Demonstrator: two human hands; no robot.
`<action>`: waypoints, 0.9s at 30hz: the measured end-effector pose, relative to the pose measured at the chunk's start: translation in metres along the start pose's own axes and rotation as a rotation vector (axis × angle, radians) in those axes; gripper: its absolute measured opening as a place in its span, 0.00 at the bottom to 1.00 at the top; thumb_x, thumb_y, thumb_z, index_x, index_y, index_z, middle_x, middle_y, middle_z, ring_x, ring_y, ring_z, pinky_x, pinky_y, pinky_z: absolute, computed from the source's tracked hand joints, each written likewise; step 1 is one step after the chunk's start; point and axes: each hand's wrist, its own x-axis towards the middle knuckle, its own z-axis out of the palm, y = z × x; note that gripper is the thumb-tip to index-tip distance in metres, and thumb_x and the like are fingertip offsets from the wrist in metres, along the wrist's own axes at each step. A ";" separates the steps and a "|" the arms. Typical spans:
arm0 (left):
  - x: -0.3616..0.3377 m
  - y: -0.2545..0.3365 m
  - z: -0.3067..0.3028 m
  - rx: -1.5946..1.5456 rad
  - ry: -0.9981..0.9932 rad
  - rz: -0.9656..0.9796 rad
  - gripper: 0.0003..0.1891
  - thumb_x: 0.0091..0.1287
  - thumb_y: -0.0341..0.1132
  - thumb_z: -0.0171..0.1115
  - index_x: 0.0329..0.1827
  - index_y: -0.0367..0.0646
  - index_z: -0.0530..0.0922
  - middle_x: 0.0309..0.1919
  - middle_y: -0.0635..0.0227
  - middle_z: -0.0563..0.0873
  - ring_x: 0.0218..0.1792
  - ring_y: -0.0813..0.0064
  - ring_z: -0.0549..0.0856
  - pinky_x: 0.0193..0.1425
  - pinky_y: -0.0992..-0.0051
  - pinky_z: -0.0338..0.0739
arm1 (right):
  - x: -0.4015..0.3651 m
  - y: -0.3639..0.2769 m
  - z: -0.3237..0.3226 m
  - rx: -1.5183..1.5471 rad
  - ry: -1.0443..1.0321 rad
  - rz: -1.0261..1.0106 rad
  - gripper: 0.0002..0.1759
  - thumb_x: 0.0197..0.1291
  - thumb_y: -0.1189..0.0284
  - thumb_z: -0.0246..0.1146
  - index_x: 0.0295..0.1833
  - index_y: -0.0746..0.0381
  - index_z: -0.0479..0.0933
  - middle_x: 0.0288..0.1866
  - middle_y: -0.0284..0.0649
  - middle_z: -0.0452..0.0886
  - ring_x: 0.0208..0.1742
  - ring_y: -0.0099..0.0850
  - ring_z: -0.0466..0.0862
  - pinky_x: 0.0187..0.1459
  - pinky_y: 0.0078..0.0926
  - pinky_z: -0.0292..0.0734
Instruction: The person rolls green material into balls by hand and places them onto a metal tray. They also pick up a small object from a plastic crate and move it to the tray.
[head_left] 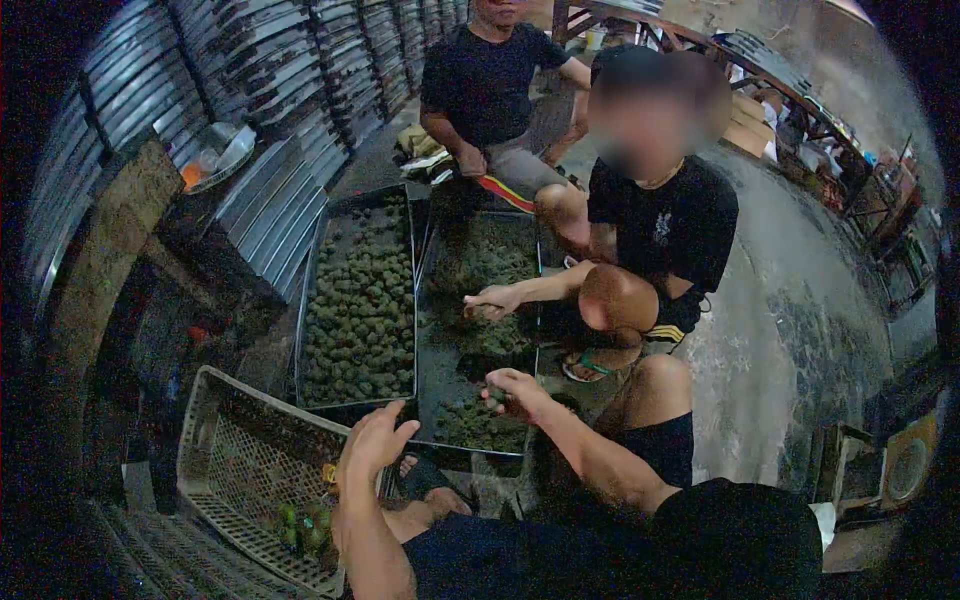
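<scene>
While one long tray bears round green balls, the neighbouring tray holds loose green matter. The left hand hangs near the long tray's corner, fingers extended, thumb apart; the right hand, over the loose matter, curls its fingers around a small greenish lump.

The single head-worn camera looks forward and down over the wearer's bare left hand and bare right hand, both fairly near. Its round, dark-edged wide view reaches back to tall grey metal stacks.
</scene>
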 end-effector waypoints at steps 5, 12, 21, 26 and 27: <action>0.000 0.009 -0.004 0.020 -0.013 -0.008 0.29 0.63 0.47 0.60 0.64 0.40 0.70 0.52 0.48 0.81 0.53 0.52 0.81 0.58 0.60 0.74 | 0.007 0.009 -0.011 0.344 0.013 0.095 0.22 0.67 0.51 0.55 0.31 0.59 0.75 0.28 0.37 0.80 0.27 0.28 0.76 0.27 0.27 0.72; -0.008 0.017 -0.010 -0.027 -0.051 -0.064 0.29 0.65 0.49 0.56 0.65 0.40 0.70 0.56 0.47 0.78 0.58 0.50 0.77 0.60 0.60 0.72 | 0.056 0.042 -0.015 -0.811 0.237 -0.306 0.26 0.65 0.50 0.56 0.26 0.61 0.74 0.22 0.35 0.77 0.26 0.30 0.77 0.29 0.35 0.70; -0.041 0.011 -0.024 -0.098 -0.017 -0.195 0.27 0.66 0.45 0.57 0.66 0.41 0.69 0.58 0.49 0.77 0.59 0.51 0.76 0.61 0.60 0.71 | 0.011 0.053 -0.040 -0.200 0.012 0.268 0.26 0.65 0.46 0.54 0.41 0.60 0.74 0.30 0.36 0.78 0.28 0.27 0.75 0.26 0.30 0.68; -0.038 0.000 -0.018 -0.085 0.019 -0.130 0.26 0.65 0.44 0.58 0.63 0.39 0.70 0.52 0.49 0.80 0.54 0.50 0.78 0.57 0.60 0.73 | 0.076 0.139 -0.080 -0.787 -0.152 0.399 0.25 0.66 0.48 0.53 0.39 0.62 0.75 0.30 0.37 0.77 0.27 0.32 0.76 0.26 0.36 0.70; -0.036 -0.002 -0.013 -0.135 0.040 -0.116 0.26 0.65 0.44 0.59 0.62 0.38 0.71 0.49 0.49 0.81 0.52 0.49 0.79 0.55 0.59 0.73 | 0.116 0.164 -0.094 -0.845 -0.145 0.251 0.23 0.67 0.50 0.52 0.39 0.61 0.75 0.29 0.38 0.77 0.27 0.34 0.76 0.28 0.37 0.71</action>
